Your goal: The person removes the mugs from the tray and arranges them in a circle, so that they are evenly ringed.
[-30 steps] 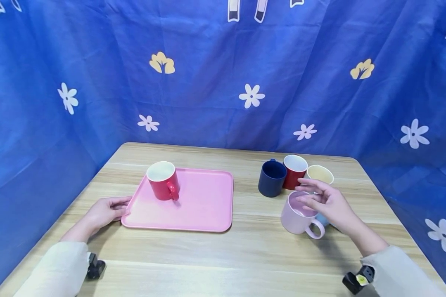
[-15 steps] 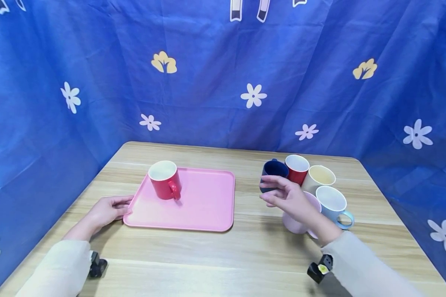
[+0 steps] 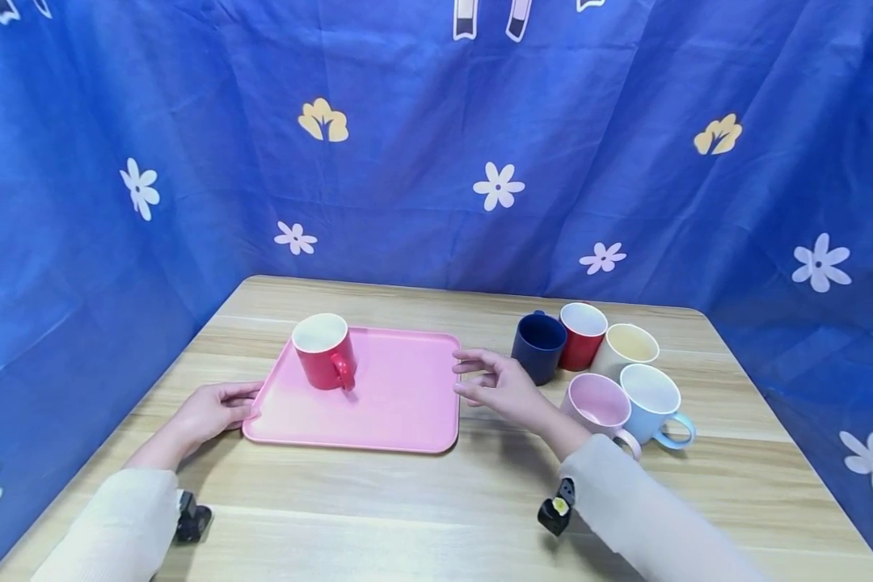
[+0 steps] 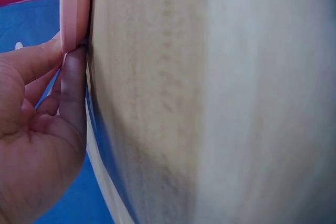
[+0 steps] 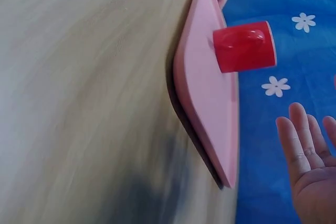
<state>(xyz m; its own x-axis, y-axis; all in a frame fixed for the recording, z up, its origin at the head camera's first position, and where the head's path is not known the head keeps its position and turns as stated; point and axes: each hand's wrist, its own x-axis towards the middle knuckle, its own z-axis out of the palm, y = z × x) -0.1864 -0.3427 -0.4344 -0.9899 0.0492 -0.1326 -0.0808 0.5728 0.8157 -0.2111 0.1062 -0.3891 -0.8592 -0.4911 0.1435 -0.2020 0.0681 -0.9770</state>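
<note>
A pink rectangular tray (image 3: 400, 396) lies on the wooden table, a red mug (image 3: 324, 356) with a white inside standing on its left half. My left hand (image 3: 207, 424) pinches the tray's left edge; the left wrist view has the thumb over the rim and fingers (image 4: 73, 87) beneath it. At the tray's right edge is my right hand (image 3: 505, 392), fingers spread and holding nothing. In the right wrist view that hand's straight fingers (image 5: 299, 140) are apart from the tray.
Right of the tray stand a navy mug (image 3: 538, 347), a second red mug (image 3: 584, 331), a cream mug (image 3: 629, 352), a pale blue mug (image 3: 651, 404) and a light pink mug (image 3: 596, 404). A blue patterned curtain (image 3: 407, 162) surrounds the table's back and sides.
My right hand has moved left from above the light pink mug, past the navy mug, to the tray's right edge. The left hand stays at the tray's left edge.
</note>
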